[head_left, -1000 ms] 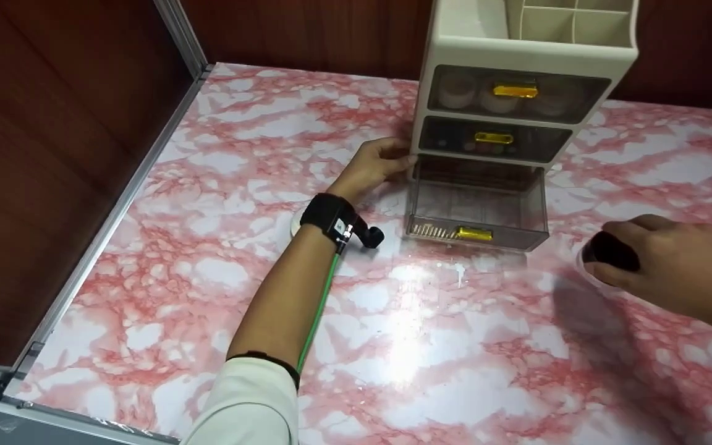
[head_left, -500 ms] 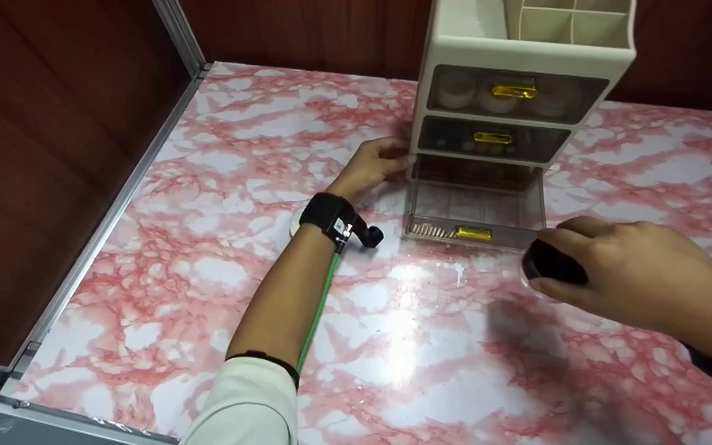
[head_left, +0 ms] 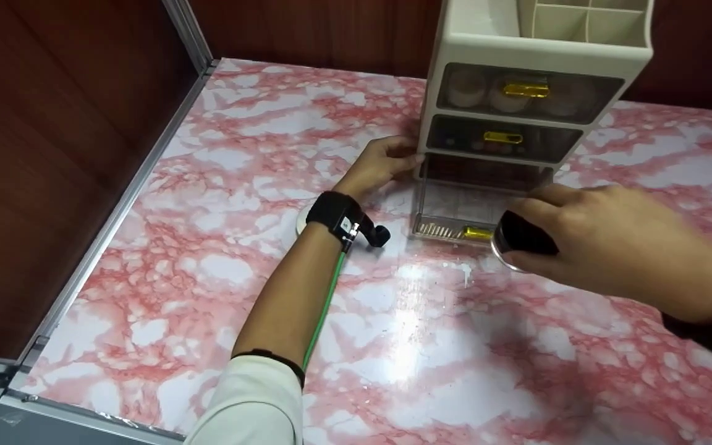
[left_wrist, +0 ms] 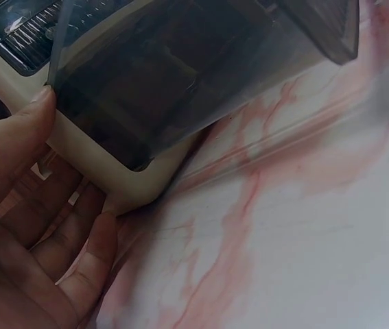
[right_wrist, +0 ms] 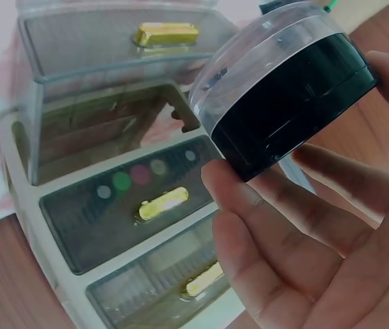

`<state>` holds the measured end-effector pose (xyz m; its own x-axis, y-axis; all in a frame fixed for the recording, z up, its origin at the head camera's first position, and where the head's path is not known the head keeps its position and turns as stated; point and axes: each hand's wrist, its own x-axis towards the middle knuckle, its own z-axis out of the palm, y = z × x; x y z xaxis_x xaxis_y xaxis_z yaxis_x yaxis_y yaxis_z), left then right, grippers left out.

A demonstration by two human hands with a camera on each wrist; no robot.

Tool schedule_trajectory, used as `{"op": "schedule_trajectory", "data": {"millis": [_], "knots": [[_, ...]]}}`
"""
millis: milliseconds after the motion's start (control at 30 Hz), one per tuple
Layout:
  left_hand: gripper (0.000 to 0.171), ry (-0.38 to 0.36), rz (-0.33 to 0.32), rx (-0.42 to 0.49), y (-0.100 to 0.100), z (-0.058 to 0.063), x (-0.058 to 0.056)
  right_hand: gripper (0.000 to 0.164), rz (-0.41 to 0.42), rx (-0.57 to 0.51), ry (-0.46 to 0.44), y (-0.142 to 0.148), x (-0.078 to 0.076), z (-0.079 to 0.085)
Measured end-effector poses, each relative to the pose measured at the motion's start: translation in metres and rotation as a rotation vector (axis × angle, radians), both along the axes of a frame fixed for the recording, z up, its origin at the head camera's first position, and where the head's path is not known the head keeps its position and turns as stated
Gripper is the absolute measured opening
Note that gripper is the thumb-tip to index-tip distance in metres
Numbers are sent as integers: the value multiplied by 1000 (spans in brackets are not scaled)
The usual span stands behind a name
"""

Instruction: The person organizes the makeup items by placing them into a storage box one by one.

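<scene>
My left hand grips the near left edge of a cream drawer organizer, low down. In the left wrist view its thumb lies on the front frame and the other fingers curl against the side. The bottom drawer, grey and see-through with a gold handle, is pulled out. My right hand holds a round jar with a black lid and clear body, thumb on one side and fingers on the other. In the head view the jar overlaps the drawer's front right corner, lid upward.
The organizer's middle drawer and top drawer are closed, with round containers showing in the top one. Cream compartments sit above. A white round object lies partly under my left wrist. Brown panels border the marbled table.
My right hand has moved left with the jar, from right of the pulled-out drawer to its front right corner. My left hand stays on the organizer.
</scene>
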<state>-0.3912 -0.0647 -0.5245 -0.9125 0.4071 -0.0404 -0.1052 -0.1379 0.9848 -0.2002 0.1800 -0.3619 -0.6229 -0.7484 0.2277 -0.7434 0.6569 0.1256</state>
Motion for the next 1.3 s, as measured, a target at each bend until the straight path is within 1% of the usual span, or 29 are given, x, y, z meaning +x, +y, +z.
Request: {"op": "schedule_trajectory", "data": {"millis": [167, 233, 333, 400, 600, 767, 833, 933, 1000, 1100, 1167, 1300], "knots": [[34, -20, -4, 35, 3, -1, 1, 49, -1, 10, -3, -9, -11, 6], [33, -22, -6, 32, 2, -1, 1, 50, -6, 14, -16, -13, -17, 8], [31, -6, -1, -5, 1, -1, 1, 49, -24, 20, -35, -22, -28, 8], [32, -12, -2, -8, 0, -1, 2, 49, -48, 32, -59, -28, -36, 7], [33, 5, -1, -9, 1, -1, 1, 56, -143, 96, -144, -46, -60, 0], [31, 19, 4, -20, 1, -1, 0, 51, -161, 125, -187, -56, -76, -9], [30, 15, 4, -9, 1, 0, 0, 49, -168, 130, -200, -59, -81, -12], [30, -4, -6, 33, 2, 0, 0, 48, -182, 135, -213, -63, -88, -17], [30, -28, -11, 68, 2, 0, 1, 50, -194, 149, -224, -65, -92, -20], [29, -34, -10, 94, 3, 0, 1, 53, -209, 176, -241, -66, -95, -25], [29, -33, -7, 105, 3, 0, 2, 56, -218, 184, -247, -66, -96, -28], [28, -33, -2, 108, 4, 1, 1, 59, -233, 160, -255, -63, -99, -36]]}}
